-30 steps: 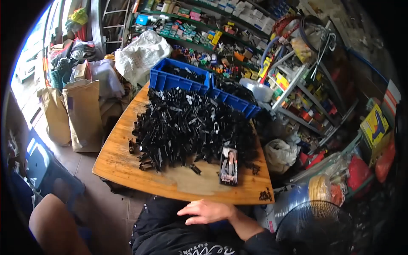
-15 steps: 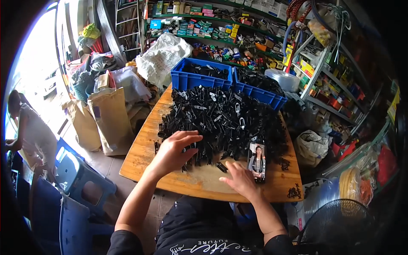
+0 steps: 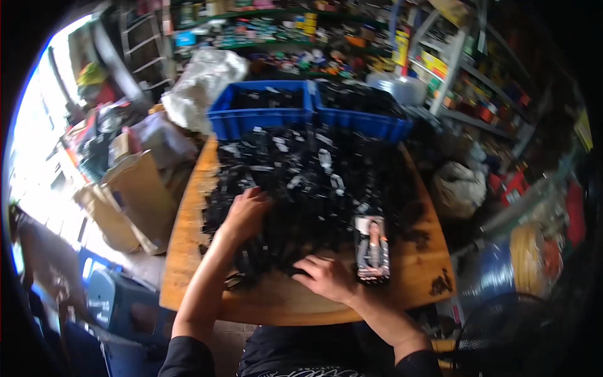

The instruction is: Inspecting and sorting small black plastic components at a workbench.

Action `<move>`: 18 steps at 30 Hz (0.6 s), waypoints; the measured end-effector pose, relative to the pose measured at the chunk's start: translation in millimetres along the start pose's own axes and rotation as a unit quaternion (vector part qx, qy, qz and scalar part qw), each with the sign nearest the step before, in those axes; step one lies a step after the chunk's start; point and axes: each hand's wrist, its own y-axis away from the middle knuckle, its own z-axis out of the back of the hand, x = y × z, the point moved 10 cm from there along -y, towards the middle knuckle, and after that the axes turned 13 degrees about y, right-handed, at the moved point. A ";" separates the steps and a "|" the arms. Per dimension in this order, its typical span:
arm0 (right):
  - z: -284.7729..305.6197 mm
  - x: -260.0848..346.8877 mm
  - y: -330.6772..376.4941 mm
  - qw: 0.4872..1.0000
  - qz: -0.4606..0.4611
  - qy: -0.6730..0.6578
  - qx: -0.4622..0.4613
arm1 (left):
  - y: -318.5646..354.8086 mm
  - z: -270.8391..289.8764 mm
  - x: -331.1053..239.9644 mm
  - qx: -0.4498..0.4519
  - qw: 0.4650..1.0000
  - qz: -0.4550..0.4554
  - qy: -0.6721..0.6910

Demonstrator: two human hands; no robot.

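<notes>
Black clip-like pieces (image 3: 301,204) are heaped all over the middle of the frame, a big messy pile covering most of a wooden table (image 3: 279,298), with bare wood showing mostly along the front and sides. Left hand (image 3: 248,213) is over at the left side of the heap, fingers pointing up the frame and touching the black stuff; it's too blurry and dark around the fingertips, so I can't tell if they're pinching a piece or just resting there. Right hand (image 3: 326,276) is lower, near the center bottom, right at the front edge of the pile, fingers bent a bit and pointing left, and again I can't tell whether they've got hold of anything. Just right of that hand there's a phone (image 3: 372,248) with a person on its screen, and a small scatter of dark bits (image 3: 441,283) sits near the table's lower right corner. Behind the heap, upper middle, two blue bins stand side by side, the left bin (image 3: 260,124) and the right bin (image 3: 364,124), both with more black stuff in them. White sack (image 3: 204,88) is upper left of the bins, brown paper bag (image 3: 141,198) is on the left, blue stool (image 3: 116,301) is lower left, and crammed shelves (image 3: 270,31) run along the top.
</notes>
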 end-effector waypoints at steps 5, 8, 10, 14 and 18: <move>-2.9 -0.7 -11.7 0.999 0.015 -0.034 -0.013 | 7.9 31.4 -0.9 -0.060 0.997 0.047 -0.004; 0.6 0.2 -11.0 1.000 0.009 -0.021 -0.011 | 7.2 46.6 -1.1 -0.124 0.991 0.039 0.043; 3.9 -4.4 -4.5 1.000 0.013 0.001 -0.025 | 1.1 57.4 -16.7 -0.173 0.983 0.019 0.064; 29.6 0.8 -6.8 0.996 0.026 -0.031 -0.081 | 7.1 51.0 -19.0 -0.122 0.982 0.034 0.139; 97.9 7.6 -23.1 0.985 -0.037 -0.111 -0.125 | 31.9 70.3 -21.4 -0.130 0.982 0.071 0.116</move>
